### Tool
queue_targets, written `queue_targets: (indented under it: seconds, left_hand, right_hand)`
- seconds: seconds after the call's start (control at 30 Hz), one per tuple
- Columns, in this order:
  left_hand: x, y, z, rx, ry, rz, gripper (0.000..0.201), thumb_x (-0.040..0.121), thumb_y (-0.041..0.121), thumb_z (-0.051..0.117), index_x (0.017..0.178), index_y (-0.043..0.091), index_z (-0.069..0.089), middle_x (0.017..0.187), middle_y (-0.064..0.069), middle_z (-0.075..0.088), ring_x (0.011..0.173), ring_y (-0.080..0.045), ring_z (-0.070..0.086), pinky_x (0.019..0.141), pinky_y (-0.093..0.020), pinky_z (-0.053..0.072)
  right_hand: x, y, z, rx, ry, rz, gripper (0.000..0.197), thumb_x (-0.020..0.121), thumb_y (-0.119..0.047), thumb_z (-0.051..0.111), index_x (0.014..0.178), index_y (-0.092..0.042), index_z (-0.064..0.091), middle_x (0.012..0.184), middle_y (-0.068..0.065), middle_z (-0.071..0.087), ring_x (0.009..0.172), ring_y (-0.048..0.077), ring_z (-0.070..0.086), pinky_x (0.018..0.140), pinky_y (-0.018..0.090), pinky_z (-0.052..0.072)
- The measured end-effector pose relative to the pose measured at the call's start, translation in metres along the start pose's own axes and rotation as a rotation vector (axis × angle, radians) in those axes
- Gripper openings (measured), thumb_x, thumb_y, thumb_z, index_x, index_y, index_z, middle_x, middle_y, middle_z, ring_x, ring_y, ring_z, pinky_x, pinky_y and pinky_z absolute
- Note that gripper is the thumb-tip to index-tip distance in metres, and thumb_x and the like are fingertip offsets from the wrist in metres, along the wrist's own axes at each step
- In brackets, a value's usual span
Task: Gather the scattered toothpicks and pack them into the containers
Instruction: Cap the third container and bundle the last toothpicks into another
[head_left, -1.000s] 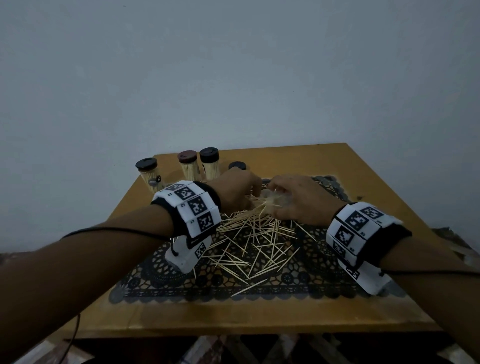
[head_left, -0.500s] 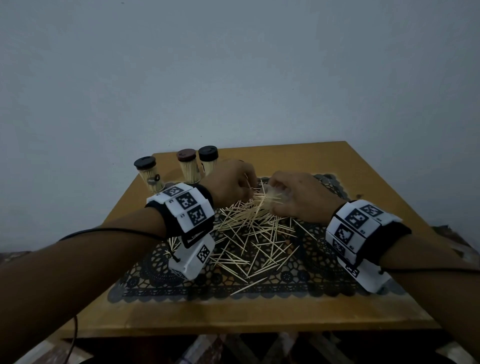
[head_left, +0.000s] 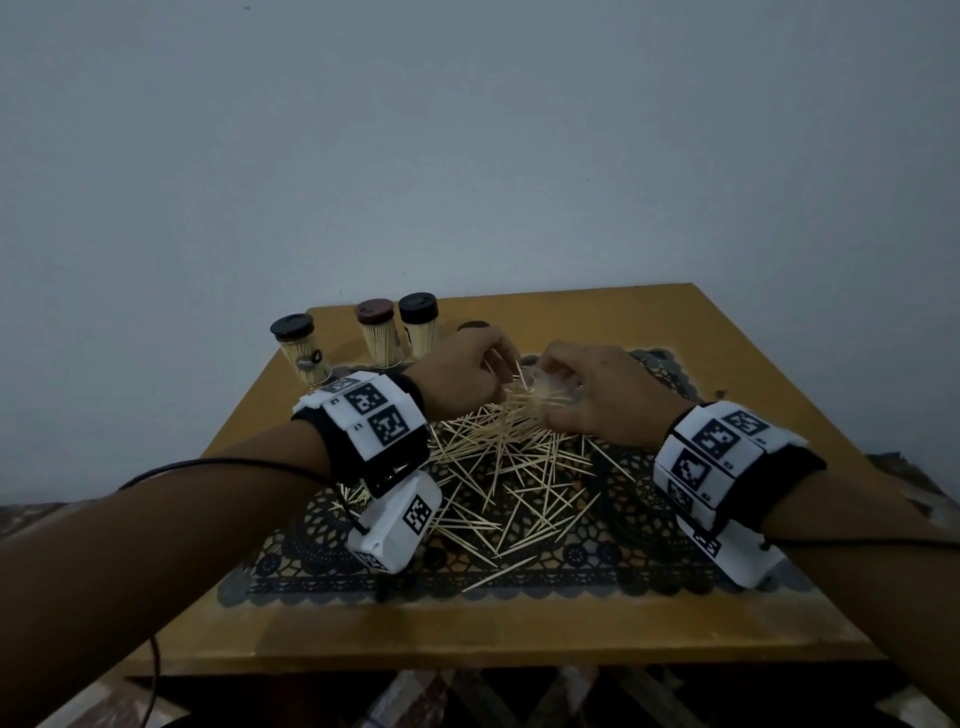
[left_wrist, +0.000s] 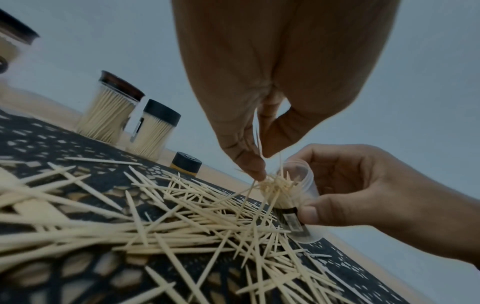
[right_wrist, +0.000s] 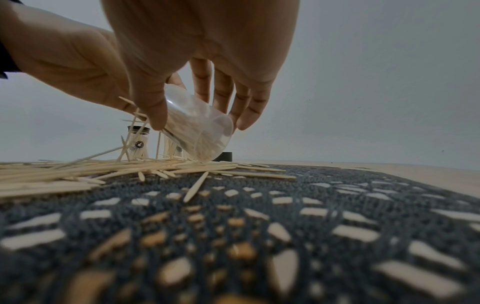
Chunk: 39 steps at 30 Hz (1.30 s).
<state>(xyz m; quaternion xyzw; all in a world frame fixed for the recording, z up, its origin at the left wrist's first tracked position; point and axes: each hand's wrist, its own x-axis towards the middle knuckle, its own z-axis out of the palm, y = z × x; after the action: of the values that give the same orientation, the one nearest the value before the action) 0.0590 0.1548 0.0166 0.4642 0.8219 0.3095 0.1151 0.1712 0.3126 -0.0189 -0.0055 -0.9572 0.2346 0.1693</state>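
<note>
A: Right hand (head_left: 602, 395)?
B: Closed round an open container (right_wrist: 200, 131), thumb on one side and fingers on the other. Clear plastic, tilted, mouth toward the left hand, base edge down on the toothpick heap. Partly filled, tips bristling from the mouth.

A: Left hand (head_left: 462, 379)?
B: Thumb and fingers pinched on a few toothpicks (left_wrist: 259, 144), directly at the container mouth. Narrow pinch, remaining fingers curled in.

A: Location of both hands?
B: Over the far half of the lace mat (head_left: 613, 561), near the table's far edge, almost touching each other.

A: Loose toothpicks (head_left: 509, 483)?
B: Scattered in a crossed heap across the middle of the mat, densest just under the hands, thinning toward the near edge. One stray lying alone close to the mat's near border.

A: Mat and table?
B: Dark lace mat spread on a yellow-brown wooden table (head_left: 467, 634), bare wood showing all round it.

A: Other containers?
B: Three closed containers upright near the far left corner of the table, all packed with toothpicks: one with a black lid (head_left: 293, 327) furthest left, one with a brown lid (head_left: 375, 312), one more with a black lid (head_left: 418, 307) beside it. Off the mat, well apart from the heap.

A: Anything else?
B: A loose black cap (left_wrist: 186, 163) standing on the wood just beyond the mat, behind the left hand. Marker-printed bands and small white camera units on both wrists, thin black cables trailing back along the forearms.
</note>
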Motion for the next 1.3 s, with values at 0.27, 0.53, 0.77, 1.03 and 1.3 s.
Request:
queue_targets:
  seconds: [0.27,0.53,0.77,1.03,1.3]
  left_hand:
    - [-0.004,-0.004,0.001,-0.019,0.159,0.058,0.018,0.080,-0.001,0.072,0.091,0.008,0.061,0.082,-0.007,0.072,0.068,-0.010,0.069,0.063,-0.024,0.058]
    - [-0.007,0.001,0.006,0.113,0.205,0.221,0.021,0.086,-0.002,0.058,0.103,0.008,0.067,0.093,-0.003,0.070,0.084,-0.013,0.064,0.072,-0.012,0.049]
    - [-0.016,0.001,0.008,0.110,-0.148,0.150,0.059,0.084,-0.005,0.048,0.141,0.010,0.043,0.136,-0.008,0.053,0.127,-0.019,0.047,0.107,-0.033,0.038]
    - [-0.013,-0.003,0.006,0.090,-0.029,-0.040,0.068,0.089,0.005,0.055,0.150,0.007,0.024,0.149,-0.011,0.038,0.128,-0.023,0.046,0.100,-0.028,0.039]
    - [-0.016,-0.005,0.009,0.115,0.221,0.163,0.021,0.083,0.004,0.069,0.103,0.008,0.067,0.099,-0.002,0.067,0.090,-0.013,0.063,0.080,-0.022,0.052]
  right_hand:
    - [-0.001,-0.003,-0.001,-0.002,-0.006,-0.011,0.039,0.075,-0.034,0.081,0.099,-0.016,0.056,0.094,0.000,0.064,0.083,0.018,0.062,0.072,0.033,0.054]
    - [0.001,0.000,0.001,0.012,0.005,0.020,0.042,0.073,-0.037,0.082,0.095,-0.015,0.054,0.084,-0.005,0.060,0.075,0.018,0.059,0.064,0.034,0.051]
    - [0.000,0.000,0.000,0.042,0.041,0.021,0.041,0.074,-0.038,0.081,0.098,-0.016,0.056,0.088,-0.003,0.065,0.075,0.016,0.063,0.068,0.042,0.055]
    - [-0.001,-0.003,-0.001,0.039,0.053,0.000,0.042,0.074,-0.041,0.080,0.097,-0.016,0.056,0.086,-0.004,0.063,0.077,0.019,0.061,0.067,0.039,0.053]
    - [-0.002,-0.005,-0.003,0.006,0.006,0.015,0.044,0.073,-0.037,0.082,0.101,-0.013,0.058,0.093,-0.001,0.065,0.083,0.017,0.063,0.072,0.036,0.055]
